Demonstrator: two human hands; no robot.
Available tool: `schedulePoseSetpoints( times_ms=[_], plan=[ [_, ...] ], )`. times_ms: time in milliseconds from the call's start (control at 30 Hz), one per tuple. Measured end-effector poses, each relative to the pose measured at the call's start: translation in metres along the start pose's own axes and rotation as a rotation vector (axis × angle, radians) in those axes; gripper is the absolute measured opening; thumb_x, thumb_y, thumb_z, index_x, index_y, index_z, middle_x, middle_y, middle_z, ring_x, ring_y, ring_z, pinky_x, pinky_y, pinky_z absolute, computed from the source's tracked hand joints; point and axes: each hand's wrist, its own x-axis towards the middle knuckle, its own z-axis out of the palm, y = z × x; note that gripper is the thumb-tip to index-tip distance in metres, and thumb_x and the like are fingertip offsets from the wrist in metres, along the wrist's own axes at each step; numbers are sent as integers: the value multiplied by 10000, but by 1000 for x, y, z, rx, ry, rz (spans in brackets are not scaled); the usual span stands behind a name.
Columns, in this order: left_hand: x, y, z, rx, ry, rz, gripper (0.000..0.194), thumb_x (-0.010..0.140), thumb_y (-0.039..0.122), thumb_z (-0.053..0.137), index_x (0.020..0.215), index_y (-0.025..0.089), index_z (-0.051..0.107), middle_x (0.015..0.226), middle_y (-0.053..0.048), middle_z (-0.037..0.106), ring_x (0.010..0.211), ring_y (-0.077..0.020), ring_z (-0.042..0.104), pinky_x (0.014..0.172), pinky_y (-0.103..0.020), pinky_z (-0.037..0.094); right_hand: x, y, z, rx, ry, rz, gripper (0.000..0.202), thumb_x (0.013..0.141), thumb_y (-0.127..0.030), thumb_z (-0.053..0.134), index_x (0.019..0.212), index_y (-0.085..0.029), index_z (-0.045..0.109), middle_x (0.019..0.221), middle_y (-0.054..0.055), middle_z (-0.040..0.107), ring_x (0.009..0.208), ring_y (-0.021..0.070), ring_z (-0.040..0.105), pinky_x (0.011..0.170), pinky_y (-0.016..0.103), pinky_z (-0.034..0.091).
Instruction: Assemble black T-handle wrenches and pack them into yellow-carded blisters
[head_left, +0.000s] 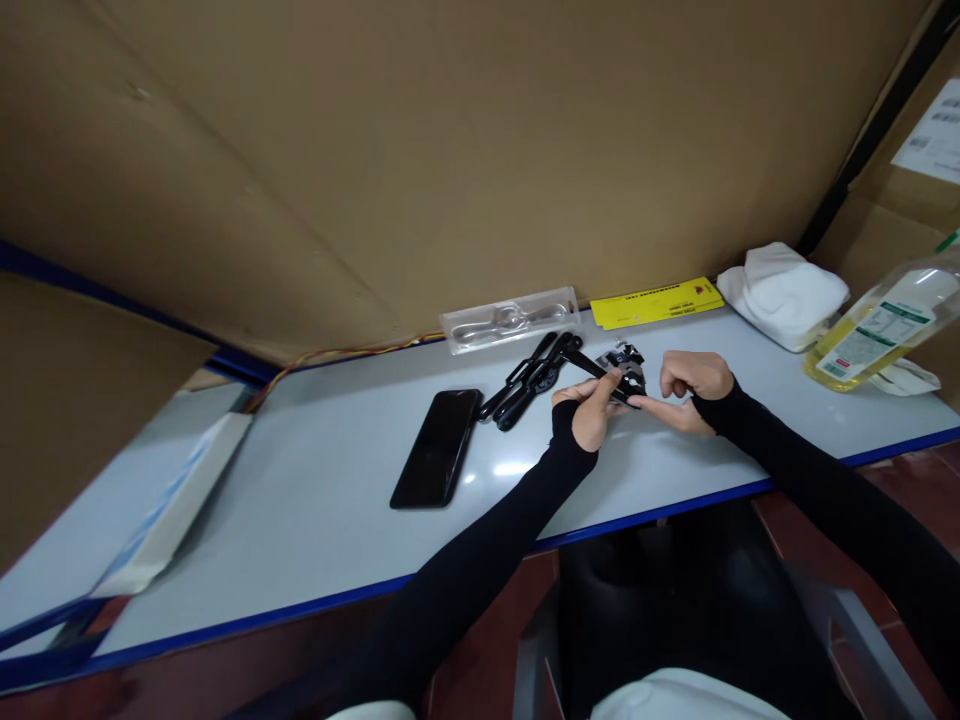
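Observation:
My left hand [592, 410] is closed round a slim black tool [585, 364], which looks like a spokeshave and slants up to the left. Its thumb presses on the tool near the lower end. Close by on the right, my right hand [694, 388] has its upper fingers curled in, while one finger stretches left to the tool's lower end. Whether those curled fingers hold anything is hidden. Small black and shiny pieces [624, 354] show just behind my left hand, too cluttered to make out. More black spokeshaves [529, 383] lie side by side left of my hands.
A black phone [436, 448] lies on the white table [300, 500]. Along the cardboard wall are a clear plastic package [510, 320], yellow printed cards [656, 303] and a white cloth bundle [784, 295]. At right stands a bottle of yellow liquid [874, 330].

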Motion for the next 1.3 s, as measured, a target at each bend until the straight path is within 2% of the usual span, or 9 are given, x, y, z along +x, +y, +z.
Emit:
schedulePoseSetpoints(
  times_ms=[100,167,367,533,667,800,1000,1100,1300],
  plan=[
    [0,4,0,-5,20,-8,329,615,416,951,682,122,819,689,-78,767,624,-188,713,631,-315,636,0,-2,2,47,-46,48,463,907,-502,799,1266,-230,696,745,-40,593,532,99,414,555,265,420],
    [1,5,-1,1,14,-15,342,611,425,954,692,120,824,702,-83,772,650,-198,723,647,-324,640,-1,-1,4,63,-80,38,532,924,-486,775,1388,-251,663,821,-20,626,554,100,433,577,265,447],
    [1,-1,-2,12,3,14,345,621,429,946,696,116,821,683,-72,758,645,-189,711,682,-345,657,0,-1,2,122,-66,-3,184,939,-379,755,1044,-233,794,789,2,630,579,107,485,570,265,452],
    [-1,7,-1,13,9,-10,347,614,425,950,663,115,803,679,-75,753,640,-193,712,698,-351,655,0,-6,0,283,-157,120,288,969,-323,706,1235,-246,786,840,4,650,612,102,486,471,221,347],
    [0,10,0,-5,5,-61,361,591,417,968,628,113,777,641,-78,733,665,-223,735,720,-374,658,-4,3,5,200,-245,74,414,979,-326,691,1379,-233,738,829,8,634,678,128,501,550,240,412],
    [0,10,0,-32,23,-95,319,598,368,968,650,115,779,652,-64,736,650,-201,726,724,-371,663,-4,16,12,-8,-139,-32,316,1035,-341,628,1302,-292,790,821,20,601,764,160,548,705,292,490],
    [-5,7,0,34,-53,-60,410,574,436,989,718,90,822,692,-86,760,636,-200,729,693,-363,673,3,19,17,-20,109,-158,122,984,-338,746,985,-287,857,778,31,634,768,176,535,692,305,477],
    [-6,1,0,64,-87,-2,447,568,490,989,705,96,829,701,-92,769,616,-198,725,655,-350,675,4,12,17,14,99,-31,105,941,-340,778,912,-257,836,821,52,685,779,186,573,678,317,495],
    [-7,-4,1,94,-102,90,435,642,528,945,678,112,822,728,-94,772,615,-217,736,668,-390,686,5,-1,11,264,39,452,235,857,-414,811,854,-180,795,663,4,656,549,108,524,455,229,367]
  ],
)
